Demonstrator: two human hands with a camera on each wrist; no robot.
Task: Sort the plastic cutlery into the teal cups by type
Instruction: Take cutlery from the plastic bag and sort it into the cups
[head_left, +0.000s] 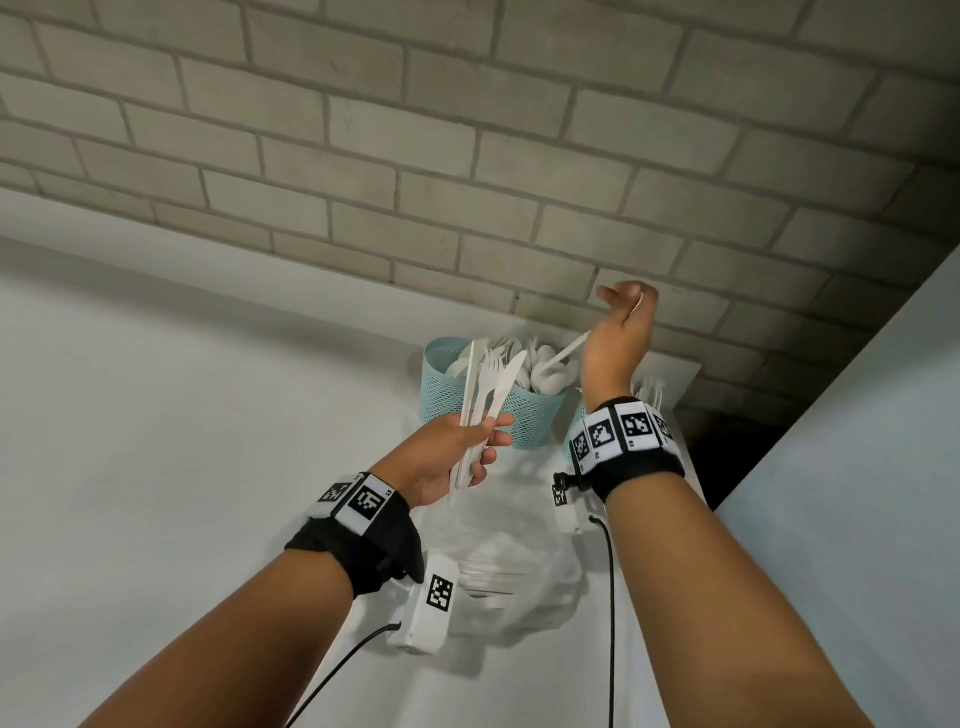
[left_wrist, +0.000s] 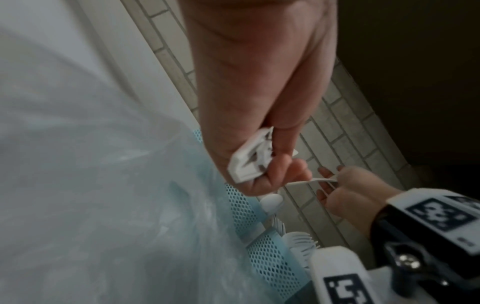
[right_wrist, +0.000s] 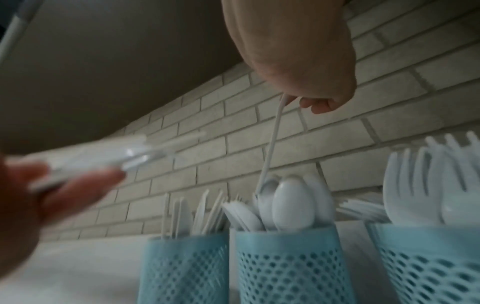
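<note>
the fork cup (right_wrist: 436, 265) is being mostly hidden by the right wrist in the head view. a spoon (right_wrist: 270, 148) is being pinched at its handle end by the right hand (head_left: 621, 332), bowl in the middle cup (right_wrist: 285, 267). a bundle of cutlery (head_left: 485, 410) is being gripped by the left hand (head_left: 447, 457), at 9 o'clock of the cups. a clear bag (head_left: 514, 571) is lying beneath.
</note>
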